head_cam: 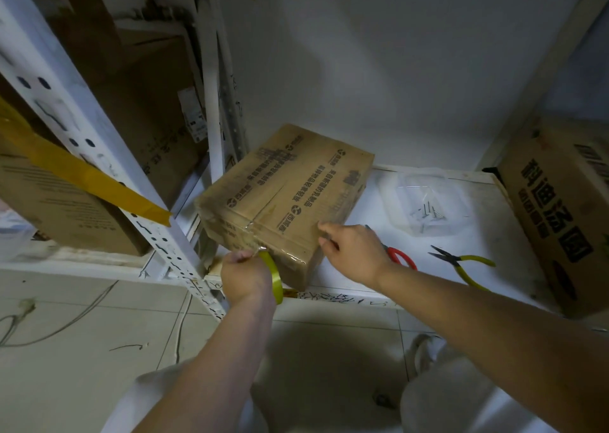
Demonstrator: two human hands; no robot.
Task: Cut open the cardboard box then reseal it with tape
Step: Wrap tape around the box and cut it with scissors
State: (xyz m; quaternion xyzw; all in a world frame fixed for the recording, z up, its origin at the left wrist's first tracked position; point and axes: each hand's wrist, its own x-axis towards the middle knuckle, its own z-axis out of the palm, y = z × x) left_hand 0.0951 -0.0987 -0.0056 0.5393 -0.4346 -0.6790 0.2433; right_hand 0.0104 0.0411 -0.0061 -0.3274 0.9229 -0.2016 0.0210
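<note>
A: Entry, resealing stage by my reading. Cardboard box [283, 198] sits on the white shelf [487, 202], skewed, its near-left corner out over the front edge. Flaps are closed flat; clear film shows along the centre seam and glossy down the near end face.

B: Hands?

A: Left hand [245, 276] is curled round a tape roll [273, 276] with a yellow-green rim, held just below the box's near corner. A clear strip appears to run from the roll up onto that corner. Right hand [354, 251] lies on the box's near-right top edge, forefinger stretched along the top face, the other fingers bent over the edge. It grasps no tool; it presses and steadies.

B: Cutting tools?

A: Red-handled scissors [395, 254] lie on the shelf just behind the right wrist, partly hidden. Yellow-handled pliers [461, 263] lie to their right, apart. Clear plastic tub [425, 202] with a few nails lies further back. A second printed carton [557, 211] stands at the right end.

B: Next move?

A: Judgement only: strip needs drawing taut and smoothing onto the end face, then severing. Scissors are near enough for the right hand, but letting go of the overhanging box risks it shifting. Whether the strip is already stuck along its full length, I cannot tell.
</note>
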